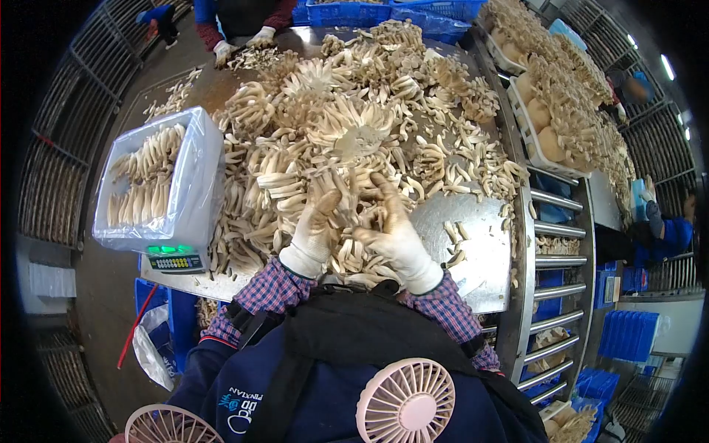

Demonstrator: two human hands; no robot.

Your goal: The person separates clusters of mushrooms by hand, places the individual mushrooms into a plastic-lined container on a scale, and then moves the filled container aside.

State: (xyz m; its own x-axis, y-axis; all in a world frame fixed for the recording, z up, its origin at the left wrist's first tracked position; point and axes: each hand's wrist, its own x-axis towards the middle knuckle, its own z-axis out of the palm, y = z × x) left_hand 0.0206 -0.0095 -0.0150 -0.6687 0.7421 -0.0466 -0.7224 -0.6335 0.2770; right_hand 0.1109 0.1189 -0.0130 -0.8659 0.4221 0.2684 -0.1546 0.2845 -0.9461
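Note:
Both hands wear white gloves with stained fingers and are over a large heap of pale brown mushrooms [258, 173] on a metal table [480, 221]. My left hand [316, 232] has its fingers bent against a bunch of mushrooms at the near middle of the heap. Across from it, my right hand [399, 236] is curved around the other side of that bunch, thumb and fingers apart. Just beyond the hands lies a big mushroom cluster with a pale cut base [360, 140]. Some mushrooms between the hands are blurred.
At the left, a plastic-lined box [207, 159] of mushrooms stands on a scale [176, 261] with green digits. A roller conveyor [557, 262] runs along the right, with white crates [528, 125] of clusters. A co-worker's gloved hands [224, 53] are at the table's far edge.

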